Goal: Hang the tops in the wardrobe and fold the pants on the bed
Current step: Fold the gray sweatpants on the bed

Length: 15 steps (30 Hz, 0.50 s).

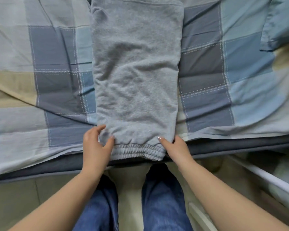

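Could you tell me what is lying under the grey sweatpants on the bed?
The grey sweatpants lie on a checked bedcover that shows on both sides; their elastic end reaches the bed edge. Anything else beneath is covered.

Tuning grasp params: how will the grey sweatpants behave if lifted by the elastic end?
The grey sweatpants are likely floppy: thick fleecy cloth lying flat with soft wrinkles, so the far end would sag or unfold. Probably not slippery, given the fuzzy surface. The gathered elastic band, between left hand and right hand, offers a firmer grip.
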Tool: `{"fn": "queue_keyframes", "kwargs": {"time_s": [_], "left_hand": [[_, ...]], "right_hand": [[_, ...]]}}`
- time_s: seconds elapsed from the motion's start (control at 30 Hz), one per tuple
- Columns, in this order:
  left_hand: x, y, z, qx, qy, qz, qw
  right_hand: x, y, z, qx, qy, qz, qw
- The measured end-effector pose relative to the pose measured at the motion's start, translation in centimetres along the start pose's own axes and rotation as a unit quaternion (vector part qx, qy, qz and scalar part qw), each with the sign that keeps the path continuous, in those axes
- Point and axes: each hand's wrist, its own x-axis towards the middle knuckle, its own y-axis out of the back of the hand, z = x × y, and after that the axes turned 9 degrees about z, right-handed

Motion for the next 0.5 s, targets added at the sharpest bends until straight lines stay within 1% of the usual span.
{"fn": "queue_keyframes", "kwargs": {"time_s": [0.07, 0.1, 0.17, 0.23, 0.33, 0.4, 0.5], "left_hand": [[-0.6, 0.7, -0.7, -0.014, 0.072, -0.034, 0.997], [-0.9, 0.8, -0.6, -0.049, 0.103, -0.058, 0.992], [-1.1, 0.9, -0.7, -0.141, 0.168, -0.119, 0.968], [-0.8, 0.8, -1.4, -0.157, 0.194, -0.145, 0.957], [0.1, 1.2, -2.1, -0.128, 0.224, -0.160, 0.953], [0.2, 1.4, -2.1, -0.137, 0.253, -0.186, 0.939], [0.4, 1.6, -2.0, -0.151, 0.261, -0.210, 0.930]], "right_hand": [[-1.7, -0.6, 1.2, 0.025, -0.003, -0.033, 0.999], [-2.2, -0.8, 1.4, 0.034, 0.004, -0.038, 0.999], [-2.8, -1.0, 1.7, 0.056, 0.026, -0.030, 0.998], [-3.0, -0.9, 1.5, 0.076, 0.054, -0.014, 0.996], [-2.4, -1.0, 1.4, 0.061, 0.071, 0.008, 0.996], [-1.9, -1.3, 1.6, 0.074, 0.047, -0.004, 0.996], [-1.1, -1.7, 1.4, 0.121, -0.013, -0.056, 0.991]]}}
